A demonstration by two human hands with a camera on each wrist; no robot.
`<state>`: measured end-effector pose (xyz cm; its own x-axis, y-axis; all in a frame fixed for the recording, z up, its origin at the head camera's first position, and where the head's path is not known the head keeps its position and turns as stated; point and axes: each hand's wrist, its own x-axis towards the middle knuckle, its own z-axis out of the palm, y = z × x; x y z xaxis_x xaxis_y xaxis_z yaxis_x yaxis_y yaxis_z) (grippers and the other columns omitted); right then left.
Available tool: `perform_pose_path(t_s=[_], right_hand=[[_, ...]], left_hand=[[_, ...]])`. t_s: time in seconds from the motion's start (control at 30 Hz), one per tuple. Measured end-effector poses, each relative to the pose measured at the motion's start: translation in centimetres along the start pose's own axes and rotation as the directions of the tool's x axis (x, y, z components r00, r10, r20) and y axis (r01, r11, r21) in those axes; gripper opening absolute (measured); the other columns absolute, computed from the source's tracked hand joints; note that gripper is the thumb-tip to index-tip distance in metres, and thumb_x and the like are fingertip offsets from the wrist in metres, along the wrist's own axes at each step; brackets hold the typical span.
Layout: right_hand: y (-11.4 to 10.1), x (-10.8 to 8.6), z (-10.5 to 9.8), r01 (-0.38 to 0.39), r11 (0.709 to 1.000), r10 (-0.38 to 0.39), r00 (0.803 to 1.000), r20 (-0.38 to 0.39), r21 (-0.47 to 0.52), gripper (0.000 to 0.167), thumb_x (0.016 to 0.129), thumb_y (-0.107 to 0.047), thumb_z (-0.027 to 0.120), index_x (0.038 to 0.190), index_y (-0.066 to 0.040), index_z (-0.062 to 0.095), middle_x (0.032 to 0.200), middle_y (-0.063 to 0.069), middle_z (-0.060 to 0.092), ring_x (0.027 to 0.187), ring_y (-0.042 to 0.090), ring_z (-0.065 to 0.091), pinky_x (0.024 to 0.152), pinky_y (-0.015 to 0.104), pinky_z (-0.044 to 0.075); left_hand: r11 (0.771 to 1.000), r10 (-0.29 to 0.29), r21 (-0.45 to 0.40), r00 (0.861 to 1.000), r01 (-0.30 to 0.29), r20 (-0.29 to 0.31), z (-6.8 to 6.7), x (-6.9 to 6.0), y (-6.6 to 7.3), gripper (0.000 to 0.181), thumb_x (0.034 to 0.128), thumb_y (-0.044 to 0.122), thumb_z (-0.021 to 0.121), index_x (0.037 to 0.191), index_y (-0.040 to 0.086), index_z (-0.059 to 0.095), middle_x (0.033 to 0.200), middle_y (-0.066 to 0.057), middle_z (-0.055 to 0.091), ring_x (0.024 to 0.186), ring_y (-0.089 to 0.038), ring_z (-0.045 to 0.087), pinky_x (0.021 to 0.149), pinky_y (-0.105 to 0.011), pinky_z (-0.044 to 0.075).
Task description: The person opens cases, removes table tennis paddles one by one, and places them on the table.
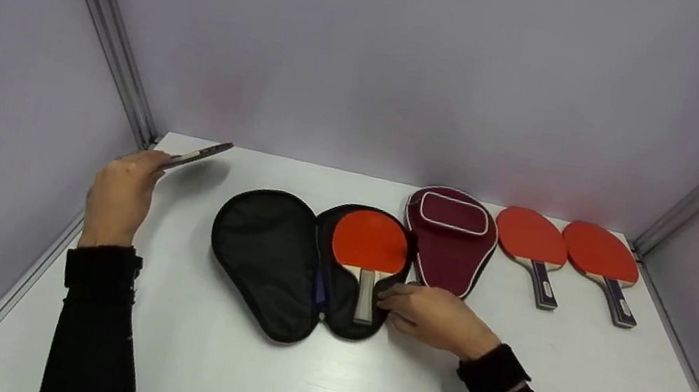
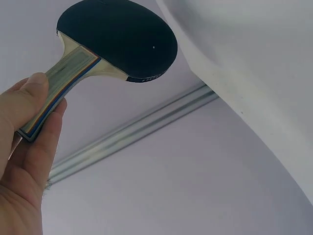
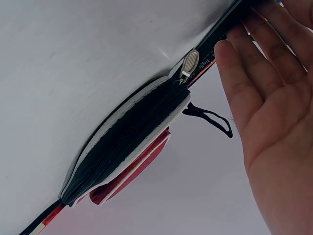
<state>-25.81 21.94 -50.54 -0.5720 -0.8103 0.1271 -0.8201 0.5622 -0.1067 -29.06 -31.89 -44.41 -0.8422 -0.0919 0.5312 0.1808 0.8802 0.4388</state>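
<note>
My left hand grips a table tennis paddle by its handle, raised above the table's far left. The paddle shows a dark rubber face and a striped wooden handle in the left wrist view. An unzipped black paddle case lies spread flat mid-table. In its right half rests a red-faced paddle, handle towards me. Beside that handle, at the case's right edge, is my right hand. Its fingers look nearly straight in the right wrist view; the tips are partly hidden.
A maroon paddle case with white piping stands just right of the black one. Its zipper pull shows in the right wrist view. Two red paddles lie farther right. Pale walls with metal corner rails enclose the white table.
</note>
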Motion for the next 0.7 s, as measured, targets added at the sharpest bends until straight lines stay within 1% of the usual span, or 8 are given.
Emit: perform_pose_path(t_s=[0.13, 0.33, 0.37, 0.47, 0.53, 0.6, 0.7], right_hand=[[0.0, -0.1, 0.0, -0.003, 1.0, 0.003, 1.0, 0.0, 0.006, 0.029, 0.107, -0.006, 0.075, 0.131, -0.01, 0.089, 0.132, 0.004, 0.089, 0.127, 0.022, 0.085, 0.108, 0.043, 0.071], [0.0, -0.1, 0.0, 0.003, 1.0, -0.002, 1.0, -0.004, 0.017, 0.029, 0.106, -0.006, 0.075, 0.132, -0.01, 0.089, 0.132, 0.005, 0.089, 0.127, 0.022, 0.085, 0.108, 0.043, 0.071], [0.0, -0.1, 0.0, 0.001, 1.0, -0.001, 1.0, -0.002, 0.019, 0.029, 0.106, -0.006, 0.075, 0.132, -0.01, 0.089, 0.133, 0.005, 0.089, 0.127, 0.022, 0.085, 0.108, 0.043, 0.071], [0.0, -0.1, -0.1, -0.002, 1.0, 0.002, 1.0, 0.002, 0.02, 0.03, 0.107, -0.006, 0.074, 0.132, -0.01, 0.089, 0.133, 0.005, 0.089, 0.127, 0.022, 0.085, 0.109, 0.043, 0.071], [0.0, -0.1, 0.0, -0.005, 1.0, 0.005, 1.0, 0.006, 0.009, 0.03, 0.107, -0.005, 0.074, 0.132, -0.01, 0.089, 0.133, 0.004, 0.089, 0.128, 0.022, 0.085, 0.108, 0.043, 0.071], [0.0, -0.1, 0.0, -0.006, 1.0, 0.006, 1.0, 0.006, 0.0, 0.03, 0.107, -0.005, 0.073, 0.131, -0.011, 0.09, 0.133, 0.004, 0.089, 0.127, 0.022, 0.085, 0.107, 0.042, 0.071], [0.0, -0.1, 0.1, -0.005, 1.0, 0.005, 1.0, 0.002, -0.012, 0.03, 0.106, -0.005, 0.073, 0.131, -0.011, 0.09, 0.133, 0.004, 0.089, 0.126, 0.021, 0.085, 0.106, 0.041, 0.072]], left_hand=[[1.0, -0.025, 0.001, 1.0, 0.024, 0.01, 0.0, -0.1, -1.0, 0.028, 0.1107, -0.002, 0.074, 0.137, 0.003, 0.083, 0.148, -0.027, 0.079, 0.132, -0.062, 0.075, 0.102, -0.08, 0.064], [0.999, -0.042, 0.007, 0.999, 0.042, 0.002, 0.3, -0.3, -2.3, 0.029, 0.1082, -0.005, 0.077, 0.135, 0.001, 0.084, 0.147, -0.03, 0.078, 0.133, -0.062, 0.075, 0.107, -0.079, 0.062], [0.999, -0.042, 0.018, 0.999, 0.042, -0.002, 0.4, -0.4, -2.5, 0.029, 0.1074, -0.006, 0.078, 0.135, 0.002, 0.085, 0.146, -0.03, 0.079, 0.132, -0.062, 0.076, 0.106, -0.079, 0.063], [0.996, -0.051, 0.069, 0.999, 0.051, -0.001, 0.6, -0.5, -2.8, 0.032, 0.1053, -0.005, 0.081, 0.134, 0.007, 0.087, 0.139, -0.032, 0.08, 0.123, -0.064, 0.078, 0.096, -0.08, 0.065], [0.994, -0.054, 0.094, 0.999, 0.053, 0.009, 0.7, -0.6, -2.9, 0.033, 0.1047, -0.006, 0.081, 0.134, 0.009, 0.088, 0.138, -0.032, 0.081, 0.12, -0.065, 0.078, 0.091, -0.08, 0.064], [0.993, -0.058, 0.101, 0.998, 0.055, 0.029, 0.9, -0.7, -2.9, 0.035, 0.1049, -0.007, 0.08, 0.135, 0.009, 0.088, 0.14, -0.031, 0.08, 0.12, -0.066, 0.077, 0.09, -0.08, 0.065], [0.995, -0.066, 0.08, 0.995, 0.06, 0.078, 1.1, -0.8, -3.0, 0.038, 0.106, -0.008, 0.078, 0.141, 0.005, 0.084, 0.15, -0.027, 0.077, 0.128, -0.067, 0.074, 0.096, -0.08, 0.064]])
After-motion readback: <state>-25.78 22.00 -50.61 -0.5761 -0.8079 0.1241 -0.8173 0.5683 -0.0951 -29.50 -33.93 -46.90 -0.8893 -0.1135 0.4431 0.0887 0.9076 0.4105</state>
